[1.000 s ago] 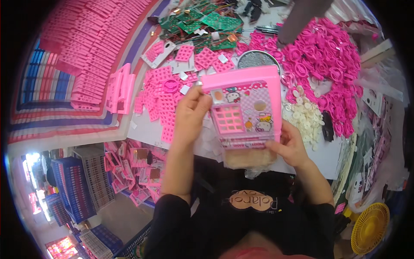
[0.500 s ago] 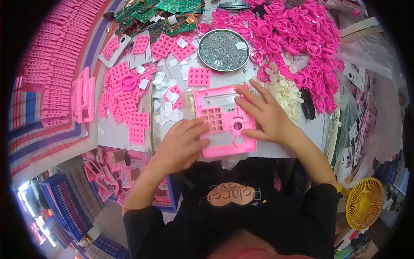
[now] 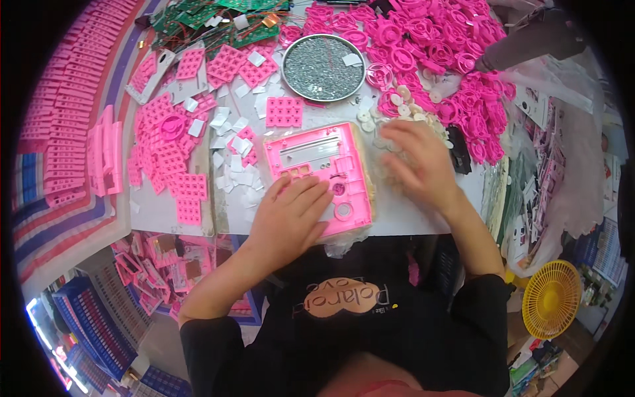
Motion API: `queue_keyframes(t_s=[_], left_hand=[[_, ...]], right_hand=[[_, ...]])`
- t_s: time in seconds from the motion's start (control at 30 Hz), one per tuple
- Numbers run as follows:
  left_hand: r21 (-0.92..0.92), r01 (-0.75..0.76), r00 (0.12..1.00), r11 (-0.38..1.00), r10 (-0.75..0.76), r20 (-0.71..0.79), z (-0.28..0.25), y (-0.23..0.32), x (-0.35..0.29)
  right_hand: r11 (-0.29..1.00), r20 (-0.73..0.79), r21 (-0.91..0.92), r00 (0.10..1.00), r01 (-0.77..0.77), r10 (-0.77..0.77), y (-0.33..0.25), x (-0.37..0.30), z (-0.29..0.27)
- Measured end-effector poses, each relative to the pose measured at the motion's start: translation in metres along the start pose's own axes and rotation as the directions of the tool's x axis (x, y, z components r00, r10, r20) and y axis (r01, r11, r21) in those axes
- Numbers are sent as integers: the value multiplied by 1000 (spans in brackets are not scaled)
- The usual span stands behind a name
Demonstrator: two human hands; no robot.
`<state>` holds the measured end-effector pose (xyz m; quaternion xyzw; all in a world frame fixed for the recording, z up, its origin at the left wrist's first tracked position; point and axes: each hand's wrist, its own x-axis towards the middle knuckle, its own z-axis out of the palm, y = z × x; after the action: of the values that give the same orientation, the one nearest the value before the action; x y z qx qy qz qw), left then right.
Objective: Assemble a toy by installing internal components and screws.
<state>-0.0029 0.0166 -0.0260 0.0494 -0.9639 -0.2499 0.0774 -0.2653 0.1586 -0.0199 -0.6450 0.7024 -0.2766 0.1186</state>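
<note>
A pink plastic housing (image 3: 357,192) lies on a wrapped pad at the table's near edge, its ribbed inside facing up, with a long slot and round holes. My left hand (image 3: 284,215) rests on its left part, fingers stretched flat over the button grid and hiding most of it. To the right, my right hand (image 3: 423,162) hovers clear of the housing, close to a pile of small cream round discs (image 3: 405,106). Its fingers are apart and slightly blurred, and I see nothing held in them. Part of the pile is hidden behind it.
A round dish (image 3: 324,98) of small metal screws stands beyond the housing. Pink keypads (image 3: 284,112) and white paper squares (image 3: 238,175) lie left. Pink ring parts (image 3: 430,40) heap at far right, beneath a dark power screwdriver (image 3: 529,46). Green circuit boards (image 3: 192,26) sit far left.
My right hand has let go of the housing's right side and moved right toward the cream discs. My left hand has slid onto the button grid. The whole view has shifted somewhat.
</note>
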Motion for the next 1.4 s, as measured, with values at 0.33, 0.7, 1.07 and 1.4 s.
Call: queue_keyframes(t_s=[0.33, 0.7, 1.07, 1.4], left_hand=[[-36, 26, 1000, 999, -27, -14, 4, -2, 2], [-482, 203, 945, 852, -299, -130, 0, 24, 37], [-945, 310, 850, 104, -477, 226, -4, 16, 46], [-592, 169, 904, 788, -363, -225, -8, 13, 27]], right_hand=[[982, 93, -187, 994, -40, 58, -6, -25, 21], [961, -146, 166, 958, -221, 246, 4, 3, -1], [937, -170, 346, 978, -52, 118, -63, 14, 6], [914, -235, 404, 970, 43, 58, -73, 41, 21]])
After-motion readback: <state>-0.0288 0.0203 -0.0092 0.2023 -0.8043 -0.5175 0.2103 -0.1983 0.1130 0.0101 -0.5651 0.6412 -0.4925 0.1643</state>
